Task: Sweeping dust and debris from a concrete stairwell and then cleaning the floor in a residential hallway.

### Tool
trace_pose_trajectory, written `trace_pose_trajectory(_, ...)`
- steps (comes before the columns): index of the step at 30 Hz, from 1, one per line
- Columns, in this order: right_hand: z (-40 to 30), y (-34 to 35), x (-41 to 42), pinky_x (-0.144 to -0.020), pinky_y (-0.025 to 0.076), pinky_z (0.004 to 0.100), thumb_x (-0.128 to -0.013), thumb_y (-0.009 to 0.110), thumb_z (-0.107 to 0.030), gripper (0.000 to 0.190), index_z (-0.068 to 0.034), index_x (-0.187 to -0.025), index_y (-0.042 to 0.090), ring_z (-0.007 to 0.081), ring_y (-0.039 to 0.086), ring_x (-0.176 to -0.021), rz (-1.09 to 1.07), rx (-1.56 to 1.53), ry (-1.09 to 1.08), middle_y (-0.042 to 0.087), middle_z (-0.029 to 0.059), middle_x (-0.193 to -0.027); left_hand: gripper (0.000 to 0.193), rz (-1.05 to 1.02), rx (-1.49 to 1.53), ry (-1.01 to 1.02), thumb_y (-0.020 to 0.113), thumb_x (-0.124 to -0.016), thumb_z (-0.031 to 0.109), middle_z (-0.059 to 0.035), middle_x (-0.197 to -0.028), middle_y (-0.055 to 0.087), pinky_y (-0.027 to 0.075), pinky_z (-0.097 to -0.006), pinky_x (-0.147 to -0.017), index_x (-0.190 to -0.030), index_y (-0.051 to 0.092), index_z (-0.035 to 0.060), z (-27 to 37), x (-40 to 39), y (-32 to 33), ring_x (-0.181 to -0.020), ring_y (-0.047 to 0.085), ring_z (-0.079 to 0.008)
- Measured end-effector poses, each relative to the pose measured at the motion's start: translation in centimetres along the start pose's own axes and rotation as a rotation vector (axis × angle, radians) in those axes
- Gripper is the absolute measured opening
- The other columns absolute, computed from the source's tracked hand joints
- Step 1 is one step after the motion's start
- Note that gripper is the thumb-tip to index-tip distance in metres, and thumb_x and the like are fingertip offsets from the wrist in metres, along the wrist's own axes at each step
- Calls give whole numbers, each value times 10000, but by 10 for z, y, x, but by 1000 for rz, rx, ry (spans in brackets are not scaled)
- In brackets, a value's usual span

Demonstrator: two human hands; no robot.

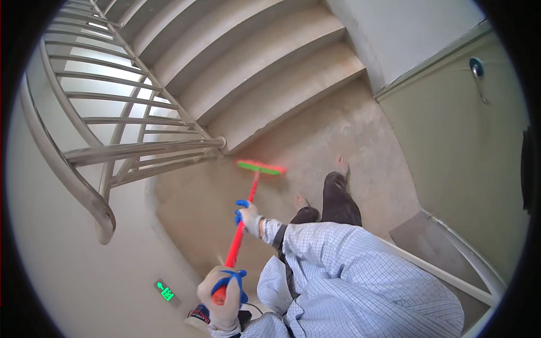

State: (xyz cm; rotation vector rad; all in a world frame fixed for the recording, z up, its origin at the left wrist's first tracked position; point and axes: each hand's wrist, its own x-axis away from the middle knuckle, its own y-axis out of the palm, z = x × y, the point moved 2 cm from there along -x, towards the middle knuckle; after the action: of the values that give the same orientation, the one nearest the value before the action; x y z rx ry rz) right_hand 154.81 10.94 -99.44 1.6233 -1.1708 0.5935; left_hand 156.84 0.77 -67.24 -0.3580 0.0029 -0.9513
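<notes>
A push broom with a red pole [234, 247] slants from lower left up to its green head [258, 168], whose pinkish-red bristles are blurred over the floor. My left hand [222, 291], in a white glove with blue coating, wraps the pole's near end. Farther along, my right hand [250, 217], gloved alike, grips the pole around its middle. The broom head sits near the foot of the lowest step [287, 99], by the railing's base. My bare feet stand to its right on the dusty concrete floor [359, 139].
Concrete stairs rise ahead, with a metal railing [143, 150] along their left side. A lit green exit sign [165, 290] is on the left wall. To the right is a greenish door [448, 126] with a metal handle [478, 78]. A white-edged frame [444, 279] lies at lower right.
</notes>
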Motion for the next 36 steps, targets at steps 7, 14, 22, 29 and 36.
trace_pose_trajectory(7,-25,14,178,-611,559,344,-918,526,-199,435,-137,-1334,417,175,612,-691,-517,327,-107,574,85,-912,242,115,188,46,530,-933,218,-96,-762,599,476,-258,-527,-791,527,22,71,71,-120,-347,383,-77)
trace_pose_trajectory(14,-78,-136,328,-661,526,294,-945,544,-277,455,-77,-1337,427,125,592,-751,-235,668,-345,595,49,-923,124,-290,428,-70,575,-866,99,-74,-738,634,429,-229,-426,-845,634,-8,36,111,-134,-493,541,-92)
trace_pose_trajectory(22,5,-174,261,-725,526,325,-974,416,-375,344,-76,-1114,512,173,616,-749,-185,444,-106,621,86,-906,189,27,396,831,653,-778,195,-150,-670,545,470,-352,-650,-865,601,35,-24,165,-27,-641,575,-274)
trace_pose_trajectory(29,-15,-157,89,-700,510,300,-978,400,-357,293,-93,-995,527,151,595,-709,-318,584,-126,611,59,-838,184,120,509,278,618,-707,165,-149,-573,536,436,-388,-539,-626,526,27,-125,98,-3,-528,535,-304)
trace_pose_trajectory(36,129,-65,78,-866,517,378,-970,432,-261,299,-52,-1156,536,230,622,-978,-965,244,420,634,93,-1089,137,432,254,-167,661,-747,162,-133,-718,604,466,-357,-625,-765,586,49,-140,180,-103,-642,603,-275)
